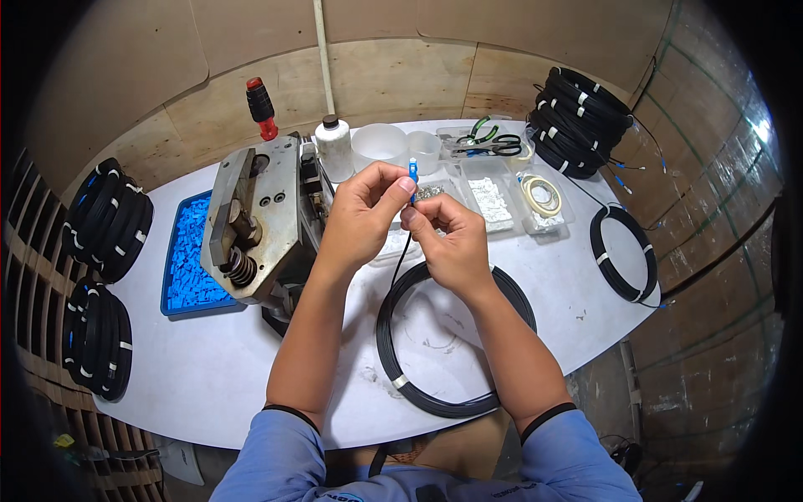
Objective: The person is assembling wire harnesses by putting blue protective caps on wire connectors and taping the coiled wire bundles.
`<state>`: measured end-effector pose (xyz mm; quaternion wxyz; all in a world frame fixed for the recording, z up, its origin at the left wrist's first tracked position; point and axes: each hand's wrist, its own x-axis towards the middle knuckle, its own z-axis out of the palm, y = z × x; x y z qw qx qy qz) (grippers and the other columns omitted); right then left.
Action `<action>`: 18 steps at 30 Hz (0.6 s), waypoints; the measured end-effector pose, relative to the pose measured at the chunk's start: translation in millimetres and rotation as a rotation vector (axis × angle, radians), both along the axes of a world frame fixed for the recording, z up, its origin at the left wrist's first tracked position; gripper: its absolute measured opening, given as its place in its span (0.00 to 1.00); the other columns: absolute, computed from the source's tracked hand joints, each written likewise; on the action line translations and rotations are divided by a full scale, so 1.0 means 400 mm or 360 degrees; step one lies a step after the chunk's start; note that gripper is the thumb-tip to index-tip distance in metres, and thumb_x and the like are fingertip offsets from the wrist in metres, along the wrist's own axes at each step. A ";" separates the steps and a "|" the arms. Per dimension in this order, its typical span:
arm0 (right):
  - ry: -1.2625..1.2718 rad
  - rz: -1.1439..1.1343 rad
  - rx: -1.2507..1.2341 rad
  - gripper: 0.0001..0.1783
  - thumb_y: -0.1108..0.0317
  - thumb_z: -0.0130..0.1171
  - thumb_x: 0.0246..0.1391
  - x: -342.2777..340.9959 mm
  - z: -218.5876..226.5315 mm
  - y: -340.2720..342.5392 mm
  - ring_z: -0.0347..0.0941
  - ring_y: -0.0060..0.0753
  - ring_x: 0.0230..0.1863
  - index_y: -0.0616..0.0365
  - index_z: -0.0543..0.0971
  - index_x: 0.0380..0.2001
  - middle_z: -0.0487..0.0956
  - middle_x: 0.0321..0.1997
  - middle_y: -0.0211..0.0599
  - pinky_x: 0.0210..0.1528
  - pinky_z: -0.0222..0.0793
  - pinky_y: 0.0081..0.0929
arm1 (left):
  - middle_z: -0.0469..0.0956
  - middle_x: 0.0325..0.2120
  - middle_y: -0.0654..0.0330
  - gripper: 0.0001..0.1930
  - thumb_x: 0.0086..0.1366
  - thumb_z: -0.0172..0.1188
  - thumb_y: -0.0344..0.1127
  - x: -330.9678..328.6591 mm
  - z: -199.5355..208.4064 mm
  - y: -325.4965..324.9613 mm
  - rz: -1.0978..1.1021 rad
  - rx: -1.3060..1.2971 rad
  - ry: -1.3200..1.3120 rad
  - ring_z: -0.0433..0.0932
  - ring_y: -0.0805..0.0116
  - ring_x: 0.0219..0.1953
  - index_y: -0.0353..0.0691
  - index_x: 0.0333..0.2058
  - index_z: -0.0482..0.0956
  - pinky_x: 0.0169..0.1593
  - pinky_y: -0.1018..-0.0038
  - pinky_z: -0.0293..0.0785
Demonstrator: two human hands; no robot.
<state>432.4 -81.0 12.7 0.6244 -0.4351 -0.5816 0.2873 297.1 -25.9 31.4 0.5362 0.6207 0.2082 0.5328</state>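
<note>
Left hand point(368, 209) pinches a blue connector point(413, 170), right hand point(452, 244) the black cable point(401, 260) at its near end — over the white table point(209, 376). The connector looks light, rigid, best gripped by its sides; the cable seems springy. Nearer lies a black coil point(387, 335) — left, a metal press point(281, 171).

White table point(209, 368) under cable coil point(386, 343), blue tray point(201, 309), machine point(272, 219)

Two hands point(372, 213) point(452, 241), one held connector point(413, 171), one bottle point(335, 152), one blue tray point(205, 309).
</note>
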 end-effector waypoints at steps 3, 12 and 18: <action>-0.0025 0.0010 0.0018 0.07 0.70 0.64 0.57 0.000 -0.005 0.003 0.77 0.18 0.29 0.63 0.80 0.30 0.83 0.27 0.33 0.34 0.73 0.20 | 0.78 0.29 0.66 0.08 0.68 0.59 0.34 -0.002 0.008 -0.005 0.0089 0.0006 -0.0048 0.73 0.81 0.31 0.33 0.38 0.78 0.37 0.81 0.72; -0.0011 0.0020 0.0037 0.07 0.70 0.65 0.56 -0.001 0.001 0.002 0.74 0.15 0.26 0.62 0.79 0.29 0.81 0.25 0.30 0.32 0.71 0.18 | 0.79 0.30 0.65 0.09 0.69 0.57 0.35 -0.011 0.012 -0.004 -0.0009 -0.0021 0.0023 0.74 0.80 0.33 0.33 0.38 0.79 0.38 0.80 0.71; -0.0015 0.0046 -0.0015 0.07 0.71 0.66 0.55 0.000 0.002 0.000 0.72 0.14 0.25 0.61 0.78 0.27 0.80 0.25 0.29 0.31 0.70 0.18 | 0.79 0.32 0.64 0.10 0.69 0.57 0.35 -0.018 0.012 -0.007 0.0042 0.0006 -0.0033 0.74 0.79 0.34 0.34 0.40 0.80 0.39 0.78 0.70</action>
